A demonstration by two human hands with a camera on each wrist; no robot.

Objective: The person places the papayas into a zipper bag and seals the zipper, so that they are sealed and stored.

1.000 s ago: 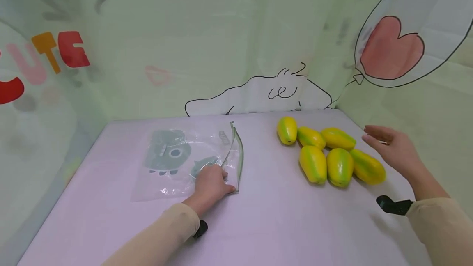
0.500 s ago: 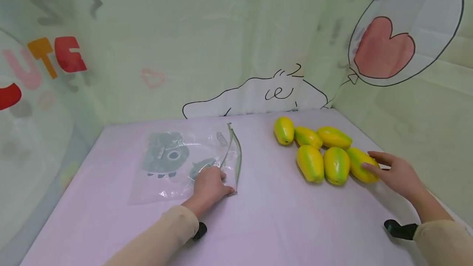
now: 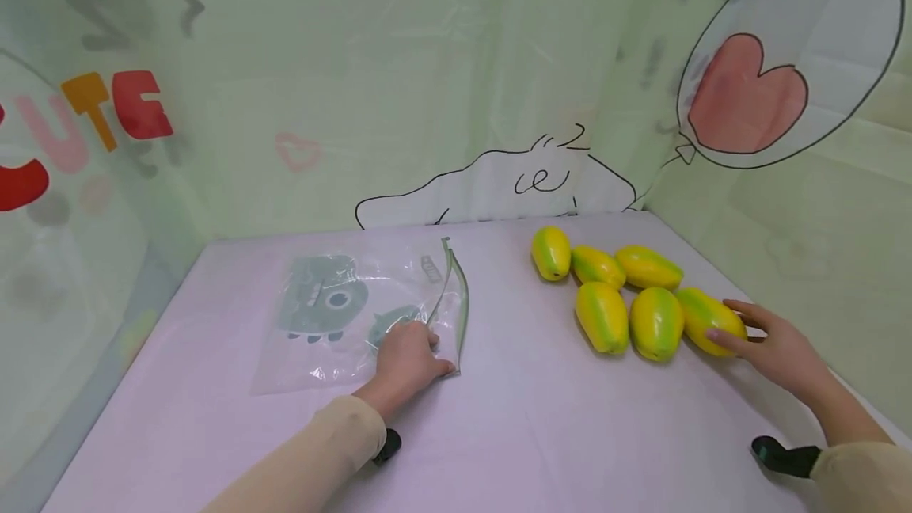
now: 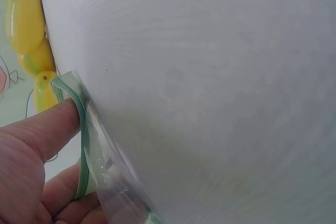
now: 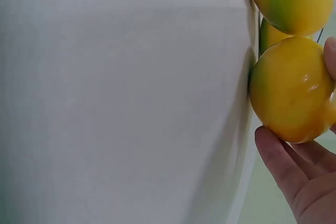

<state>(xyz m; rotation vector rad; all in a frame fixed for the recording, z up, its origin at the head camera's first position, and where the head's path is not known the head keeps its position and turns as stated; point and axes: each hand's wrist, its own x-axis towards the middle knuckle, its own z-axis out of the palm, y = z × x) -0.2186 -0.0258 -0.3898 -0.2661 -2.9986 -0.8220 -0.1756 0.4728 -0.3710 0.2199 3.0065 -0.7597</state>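
A clear zip bag (image 3: 324,303) printed with a grey-green cartoon figure lies flat on the table, its green-edged mouth facing right. My left hand (image 3: 408,359) grips the bag near the front of its mouth. In the left wrist view the thumb touches the green zip strip (image 4: 83,145), and the other fingers are curled behind the plastic. At the right, my right hand (image 3: 780,347) holds the outer end of a yellow-green papaya (image 3: 705,319), thumb on the near side and fingers across the far side. That papaya (image 5: 291,90) still appears to lie on the table beside the others.
Several more papayas are grouped left of my right hand, including one at the back (image 3: 552,253) and one in front (image 3: 602,319). Printed cloth walls (image 3: 342,85) enclose the lilac table (image 3: 527,434) at the back and sides.
My right hand has come down from above the table's right side and taken hold of the rightmost papaya. The left hand has stayed in place on the bag.
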